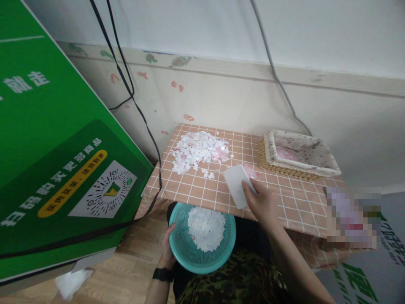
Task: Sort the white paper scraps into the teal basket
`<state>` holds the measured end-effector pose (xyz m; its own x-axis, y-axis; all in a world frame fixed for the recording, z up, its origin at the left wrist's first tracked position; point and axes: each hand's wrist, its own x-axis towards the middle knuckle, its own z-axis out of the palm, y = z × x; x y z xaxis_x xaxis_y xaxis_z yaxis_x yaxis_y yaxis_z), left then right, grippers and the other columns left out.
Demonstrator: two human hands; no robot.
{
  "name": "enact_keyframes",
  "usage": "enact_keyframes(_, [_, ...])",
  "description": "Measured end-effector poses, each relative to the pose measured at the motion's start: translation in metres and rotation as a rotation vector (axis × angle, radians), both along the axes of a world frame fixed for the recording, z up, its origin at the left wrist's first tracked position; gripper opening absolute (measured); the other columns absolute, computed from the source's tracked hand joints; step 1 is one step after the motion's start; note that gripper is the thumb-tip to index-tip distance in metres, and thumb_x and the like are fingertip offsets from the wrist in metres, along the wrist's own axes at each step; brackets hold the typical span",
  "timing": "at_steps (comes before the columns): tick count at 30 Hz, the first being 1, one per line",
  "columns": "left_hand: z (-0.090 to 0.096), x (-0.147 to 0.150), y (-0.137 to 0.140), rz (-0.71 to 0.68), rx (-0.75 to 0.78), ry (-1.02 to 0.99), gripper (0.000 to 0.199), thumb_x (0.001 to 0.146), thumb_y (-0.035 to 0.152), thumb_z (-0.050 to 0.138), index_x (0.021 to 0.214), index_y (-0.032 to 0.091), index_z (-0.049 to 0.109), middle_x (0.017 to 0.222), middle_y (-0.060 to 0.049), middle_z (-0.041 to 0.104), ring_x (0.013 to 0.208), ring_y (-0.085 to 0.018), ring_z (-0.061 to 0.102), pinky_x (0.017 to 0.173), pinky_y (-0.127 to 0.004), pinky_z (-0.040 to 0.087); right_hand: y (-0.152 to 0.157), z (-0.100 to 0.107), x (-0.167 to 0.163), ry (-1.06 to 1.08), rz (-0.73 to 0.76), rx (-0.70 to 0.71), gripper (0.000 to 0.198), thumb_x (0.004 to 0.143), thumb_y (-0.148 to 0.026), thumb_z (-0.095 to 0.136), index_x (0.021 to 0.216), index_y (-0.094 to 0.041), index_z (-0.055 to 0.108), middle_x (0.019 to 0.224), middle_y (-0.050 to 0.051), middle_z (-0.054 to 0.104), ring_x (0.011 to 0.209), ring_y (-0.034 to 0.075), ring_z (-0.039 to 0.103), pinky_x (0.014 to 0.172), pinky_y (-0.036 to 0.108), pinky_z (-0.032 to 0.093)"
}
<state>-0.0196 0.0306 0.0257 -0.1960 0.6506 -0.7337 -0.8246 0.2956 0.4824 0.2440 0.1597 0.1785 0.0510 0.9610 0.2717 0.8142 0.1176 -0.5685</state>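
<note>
My left hand (168, 244) is closed on the left rim of a teal plastic basket (202, 265), tilted on my lap under the table's front edge. A heap of small white paper scraps (207, 228) lies inside it. Between the thumb and fingers of my right hand (261, 202) is a flat white card (233, 186), held over the table. Left of the card, a loose pile of white and pinkish scraps (199, 150) is spread on the tabletop. Some pink material (249, 171) shows just behind the card.
The table (202, 190) has a brown checked cloth. A wicker basket with a fabric liner (303, 166) stands at the back right, pink material inside. A green sign board (57, 139) leans at left. A black strap (148, 126) hangs across the table's left corner.
</note>
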Motion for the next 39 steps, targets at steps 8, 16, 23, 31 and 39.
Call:
enact_keyframes(8, [0.000, 0.002, -0.001, 0.018, -0.009, 0.031, 0.014, 0.064, 0.027, 0.068, 0.070, 0.015, 0.073, 0.066, -0.004, 0.073, 0.065, -0.025, 0.067, 0.070, -0.036, 0.052, -0.004, -0.003, -0.019, 0.018, 0.070, -0.036, 0.035, 0.087, -0.042, 0.046, 0.097, -0.019, 0.069, 0.067, 0.008, 0.069, 0.056, 0.022, 0.063, 0.050, 0.029, 0.041])
enact_keyframes(16, [0.002, 0.001, 0.001, 0.013, 0.001, 0.031, 0.011, 0.065, 0.025, 0.067, 0.065, 0.016, 0.072, 0.064, -0.004, 0.073, 0.063, -0.027, 0.066, 0.067, -0.039, 0.053, 0.008, -0.002, -0.012, 0.035, -0.002, -0.012, 0.035, 0.088, -0.043, 0.044, 0.096, -0.020, 0.069, 0.072, 0.007, 0.070, 0.061, 0.021, 0.063, 0.054, 0.028, 0.040])
enact_keyframes(23, [0.004, 0.002, 0.001, 0.009, -0.008, 0.005, 0.015, 0.066, 0.027, 0.066, 0.069, 0.014, 0.073, 0.066, -0.007, 0.073, 0.073, -0.032, 0.068, 0.071, -0.041, 0.052, 0.020, -0.017, -0.015, -0.006, -0.054, 0.027, 0.038, 0.090, -0.043, 0.040, 0.095, -0.017, 0.068, 0.077, 0.011, 0.071, 0.063, 0.023, 0.063, 0.055, 0.029, 0.039])
enact_keyframes(31, [-0.002, 0.000, 0.000, 0.017, -0.012, -0.016, 0.016, 0.062, 0.027, 0.070, 0.070, 0.014, 0.073, 0.069, -0.005, 0.073, 0.069, -0.028, 0.068, 0.070, -0.038, 0.053, 0.017, -0.011, -0.004, 0.068, -0.073, 0.049, 0.042, 0.089, -0.047, 0.041, 0.097, -0.017, 0.068, 0.078, 0.010, 0.070, 0.064, 0.022, 0.062, 0.057, 0.028, 0.039])
enact_keyframes(39, [-0.003, 0.001, -0.001, 0.027, 0.007, -0.016, 0.017, 0.062, 0.027, 0.072, 0.071, 0.013, 0.074, 0.069, -0.007, 0.073, 0.064, -0.025, 0.067, 0.068, -0.036, 0.053, 0.027, -0.022, -0.024, 0.106, 0.041, 0.013, 0.039, 0.088, -0.045, 0.043, 0.094, -0.017, 0.070, 0.079, 0.009, 0.071, 0.064, 0.022, 0.062, 0.058, 0.029, 0.040])
